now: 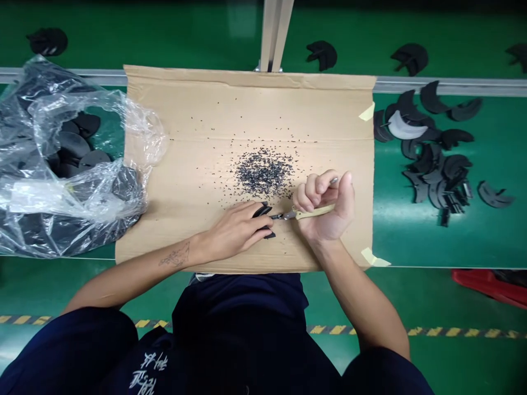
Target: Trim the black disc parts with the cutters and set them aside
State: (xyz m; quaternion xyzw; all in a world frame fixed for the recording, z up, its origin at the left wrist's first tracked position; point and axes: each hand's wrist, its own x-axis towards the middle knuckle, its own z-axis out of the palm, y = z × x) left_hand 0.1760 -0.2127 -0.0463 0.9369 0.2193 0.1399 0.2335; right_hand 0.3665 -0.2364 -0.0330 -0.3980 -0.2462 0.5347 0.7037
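Note:
My left hand (236,227) is closed around a black plastic part (262,210) near the front of the cardboard sheet (164,115). In my right hand (325,206) is a pair of nippers (315,212) with cream-coloured handles, its metal jaws pointing left and meeting the black part. My right fingers curl around the handles, palm turned up. Whether the jaws have closed on the plastic is too small to tell. Just beyond my hands lies a heap of small black plastic bits (263,171), with stray ones scattered around it.
On the left, a clear plastic bag (37,131) holds several black rounded parts (74,144). Many black curved parts (432,164) and a light grey one (405,126) lie at right. A metal post (275,35) rises behind the cardboard. More parts (323,55) rest on the far green surface.

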